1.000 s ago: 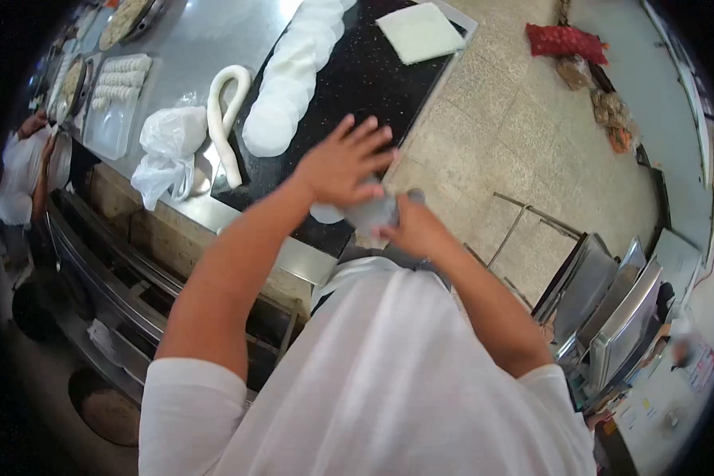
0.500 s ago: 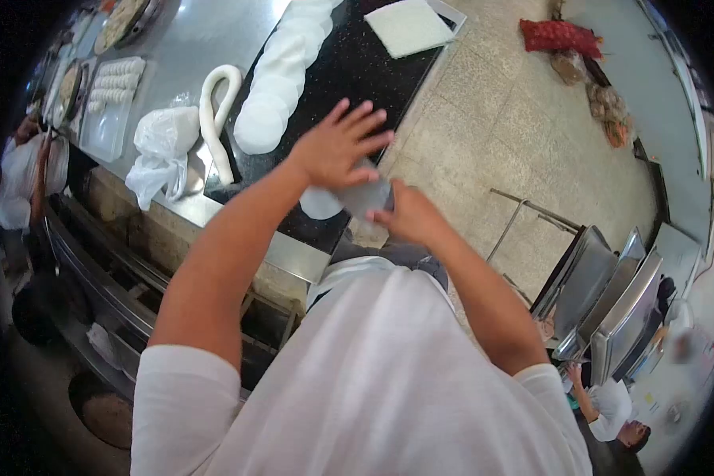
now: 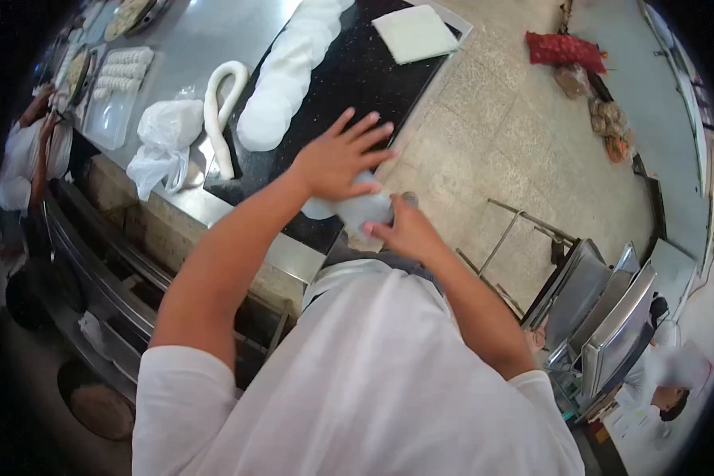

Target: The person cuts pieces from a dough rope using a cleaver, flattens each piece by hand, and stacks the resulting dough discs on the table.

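a steel counter (image 3: pixel 206 32) runs along the top left, with a black slab (image 3: pixel 349 75) set at its near edge. on the slab lies a row of white dough discs (image 3: pixel 282 87), and at its far corner a folded white cloth (image 3: pixel 415 32). a dough rope (image 3: pixel 220 111) curls beside the discs, next to a plastic bag (image 3: pixel 165 135) and a tray (image 3: pixel 107 119) of dough pieces. at the slab's near edge the left hand (image 3: pixel 337 159), fingers spread wide, presses flat on a rolling pin (image 3: pixel 365 210) over a dough piece (image 3: pixel 319 208). the right hand (image 3: pixel 408 232) lies on the pin's other end; how far it closes i cannot tell. no writing can be read.
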